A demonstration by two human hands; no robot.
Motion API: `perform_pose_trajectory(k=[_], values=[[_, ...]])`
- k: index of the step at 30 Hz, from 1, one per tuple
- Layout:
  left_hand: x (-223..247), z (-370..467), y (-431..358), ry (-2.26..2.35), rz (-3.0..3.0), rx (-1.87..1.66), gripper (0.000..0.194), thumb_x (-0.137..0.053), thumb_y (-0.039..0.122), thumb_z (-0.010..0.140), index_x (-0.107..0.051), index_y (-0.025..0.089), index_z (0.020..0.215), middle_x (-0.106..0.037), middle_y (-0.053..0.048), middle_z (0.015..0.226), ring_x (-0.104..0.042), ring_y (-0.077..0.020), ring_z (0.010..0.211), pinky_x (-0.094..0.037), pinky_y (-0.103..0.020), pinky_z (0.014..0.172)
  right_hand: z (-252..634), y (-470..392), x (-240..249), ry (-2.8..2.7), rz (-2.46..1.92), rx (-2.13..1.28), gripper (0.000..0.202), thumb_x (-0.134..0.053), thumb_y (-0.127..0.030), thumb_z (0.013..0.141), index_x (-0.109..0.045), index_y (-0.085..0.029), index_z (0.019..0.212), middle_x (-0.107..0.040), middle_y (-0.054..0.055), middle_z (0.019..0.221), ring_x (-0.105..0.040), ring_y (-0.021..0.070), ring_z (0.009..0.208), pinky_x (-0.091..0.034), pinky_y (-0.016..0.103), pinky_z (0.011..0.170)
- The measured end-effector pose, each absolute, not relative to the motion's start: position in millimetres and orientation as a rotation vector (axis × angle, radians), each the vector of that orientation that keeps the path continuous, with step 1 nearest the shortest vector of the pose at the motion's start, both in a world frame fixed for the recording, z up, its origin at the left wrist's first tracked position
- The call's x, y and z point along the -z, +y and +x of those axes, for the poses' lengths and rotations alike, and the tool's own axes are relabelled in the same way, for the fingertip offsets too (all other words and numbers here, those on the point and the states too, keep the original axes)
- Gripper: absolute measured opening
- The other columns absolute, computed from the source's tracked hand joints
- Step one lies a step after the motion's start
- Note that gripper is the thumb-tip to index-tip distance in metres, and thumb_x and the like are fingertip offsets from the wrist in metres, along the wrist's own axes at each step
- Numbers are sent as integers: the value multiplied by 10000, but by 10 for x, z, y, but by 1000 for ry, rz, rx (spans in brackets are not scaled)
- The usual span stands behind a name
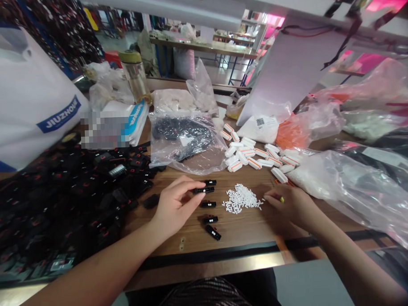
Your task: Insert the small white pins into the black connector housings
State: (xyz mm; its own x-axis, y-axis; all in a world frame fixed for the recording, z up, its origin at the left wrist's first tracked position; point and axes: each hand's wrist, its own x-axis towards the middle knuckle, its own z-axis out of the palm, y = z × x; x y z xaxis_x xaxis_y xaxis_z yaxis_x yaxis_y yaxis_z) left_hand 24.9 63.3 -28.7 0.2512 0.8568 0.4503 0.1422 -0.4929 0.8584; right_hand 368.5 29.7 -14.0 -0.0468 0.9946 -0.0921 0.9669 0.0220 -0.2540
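My left hand (pixel 177 205) pinches a small black connector (pixel 205 190) between thumb and fingertips, just above the wooden tabletop. Other black connectors (pixel 208 204) with white dots lie in a rough column beside and below it. A loose pile of tiny white pins (pixel 242 198) sits between my two hands. At the right edge of that pile is my right hand (pixel 286 203), its fingers pressed together; what they pinch, if anything, is too small to make out. A small yellow-green item shows at its fingers.
A large heap of black parts (pixel 58 198) covers the left side. White pieces with orange stripes (pixel 246 153) lie behind the pins. Plastic bags (pixel 190 140) stand at the back and right, near a bottle (pixel 134 75).
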Motion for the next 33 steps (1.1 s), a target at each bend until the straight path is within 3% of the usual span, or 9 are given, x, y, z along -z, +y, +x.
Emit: perform_pose_trajectory(k=[6,12,16,33], values=[[316,261,627,853,1811,-1302,194,-689,125,860,-729,214,1029,-668,-48,944,-641,-149,822,-530,-227,599,3435,253,79,-2109,-2015,-284,211,-536,-308,889,-623,-221,718,-667,28,730,-599,187,649,-409,308,613],[320,256,626,860,1843,-1299,206,-712,115,842,-731,218,1019,-675,-39,916,-636,-143,807,-512,-226,608,2593,378,-246,-2100,-1313,-567,129,-526,-276,959,-590,-223,860,-638,24,857,-594,170,808,-465,311,759],[313,253,627,872,1839,-1309,201,-702,112,840,-732,218,1008,-651,-23,851,-622,-137,740,-502,-236,598,2195,507,-256,-2136,-1084,-602,98,-515,-223,976,-573,-223,897,-617,32,904,-569,184,914,-469,355,848],[306,276,616,919,1784,-1307,141,-706,144,840,-744,209,959,-652,-23,817,-619,-138,704,-509,-242,595,2110,530,-174,-2200,-1043,-419,88,-536,-185,958,-593,-207,895,-620,59,910,-550,202,892,-469,392,839]])
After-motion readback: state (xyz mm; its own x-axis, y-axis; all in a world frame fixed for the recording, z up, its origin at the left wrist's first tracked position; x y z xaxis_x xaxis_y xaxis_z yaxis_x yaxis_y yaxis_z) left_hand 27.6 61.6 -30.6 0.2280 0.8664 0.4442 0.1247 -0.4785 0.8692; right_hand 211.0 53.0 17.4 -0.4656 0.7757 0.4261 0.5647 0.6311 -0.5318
